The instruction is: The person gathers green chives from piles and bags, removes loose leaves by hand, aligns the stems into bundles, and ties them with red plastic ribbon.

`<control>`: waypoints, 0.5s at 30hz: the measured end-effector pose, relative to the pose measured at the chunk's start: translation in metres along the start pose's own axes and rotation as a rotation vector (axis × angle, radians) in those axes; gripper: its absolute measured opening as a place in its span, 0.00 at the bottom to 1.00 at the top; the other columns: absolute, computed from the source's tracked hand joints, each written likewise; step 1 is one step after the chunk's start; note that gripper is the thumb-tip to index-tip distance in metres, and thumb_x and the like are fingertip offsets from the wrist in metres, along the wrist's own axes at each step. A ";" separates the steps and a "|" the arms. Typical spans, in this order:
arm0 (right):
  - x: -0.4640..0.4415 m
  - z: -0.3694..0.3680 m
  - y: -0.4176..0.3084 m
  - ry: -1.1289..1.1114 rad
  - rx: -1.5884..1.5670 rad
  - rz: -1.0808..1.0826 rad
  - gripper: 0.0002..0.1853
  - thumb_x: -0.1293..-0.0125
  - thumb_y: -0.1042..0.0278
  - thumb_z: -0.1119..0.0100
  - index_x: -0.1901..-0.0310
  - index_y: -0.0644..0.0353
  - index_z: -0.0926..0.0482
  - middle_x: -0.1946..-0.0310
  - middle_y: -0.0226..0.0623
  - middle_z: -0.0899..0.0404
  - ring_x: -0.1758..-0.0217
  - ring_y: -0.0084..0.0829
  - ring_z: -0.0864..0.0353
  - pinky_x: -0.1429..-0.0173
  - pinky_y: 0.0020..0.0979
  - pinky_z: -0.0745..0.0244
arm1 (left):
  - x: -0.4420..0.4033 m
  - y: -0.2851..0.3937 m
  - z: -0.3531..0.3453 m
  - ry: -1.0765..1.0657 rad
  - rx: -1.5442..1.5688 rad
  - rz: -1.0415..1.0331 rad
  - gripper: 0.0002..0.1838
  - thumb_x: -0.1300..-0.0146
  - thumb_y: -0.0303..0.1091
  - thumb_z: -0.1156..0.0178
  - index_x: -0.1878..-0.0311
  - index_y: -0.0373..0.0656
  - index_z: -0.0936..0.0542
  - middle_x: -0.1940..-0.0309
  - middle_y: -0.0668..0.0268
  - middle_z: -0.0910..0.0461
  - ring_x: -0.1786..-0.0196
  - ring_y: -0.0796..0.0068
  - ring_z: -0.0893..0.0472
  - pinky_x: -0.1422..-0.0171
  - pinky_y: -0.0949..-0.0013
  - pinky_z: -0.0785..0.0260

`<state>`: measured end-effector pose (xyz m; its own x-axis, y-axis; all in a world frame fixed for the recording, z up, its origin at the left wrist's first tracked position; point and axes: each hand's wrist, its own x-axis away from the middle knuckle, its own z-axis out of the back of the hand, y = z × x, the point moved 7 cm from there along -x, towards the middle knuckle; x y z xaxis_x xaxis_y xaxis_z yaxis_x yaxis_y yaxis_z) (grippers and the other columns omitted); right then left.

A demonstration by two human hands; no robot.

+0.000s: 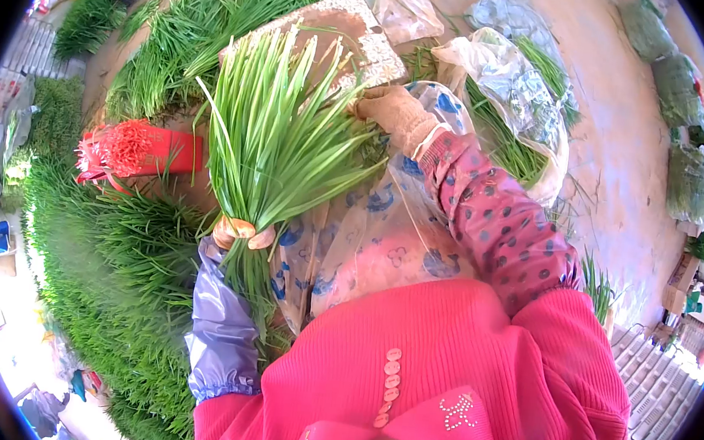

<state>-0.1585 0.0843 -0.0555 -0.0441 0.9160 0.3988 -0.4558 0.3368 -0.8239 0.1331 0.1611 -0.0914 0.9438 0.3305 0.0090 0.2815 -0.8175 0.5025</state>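
My left hand, below a shiny lilac sleeve cover, is closed around a thick bunch of garlic chives. The long green leaves fan out upward, and their pale ends lie towards a patterned board. Beside the bunch on the right is my right hand, in a tan glove, at the board's near edge. Its fingers are curled and partly hidden, so what they hold, if anything, cannot be made out. Clear plastic with blue prints covers my lap.
A red box with a bundle of red ties stands at the left. Loose chives are heaped along the left, with more behind the board. At the right lies an open plastic bag of chives; packed bags line the far right.
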 end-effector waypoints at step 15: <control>-0.052 -0.015 -0.024 -0.427 -0.375 0.539 0.31 0.38 0.60 0.33 0.36 0.63 0.31 0.43 0.41 0.24 0.44 0.32 0.25 0.35 0.31 0.34 | 0.000 0.003 0.000 0.107 -0.094 0.038 0.31 0.45 0.31 0.33 0.40 0.32 0.32 0.69 0.56 0.22 0.81 0.74 0.30 0.78 0.70 0.40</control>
<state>-0.1317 0.0321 -0.0620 -0.5467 0.8365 -0.0376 0.0531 -0.0102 -0.9985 0.1342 0.1588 -0.0895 0.9283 0.3524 0.1188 0.2236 -0.7843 0.5787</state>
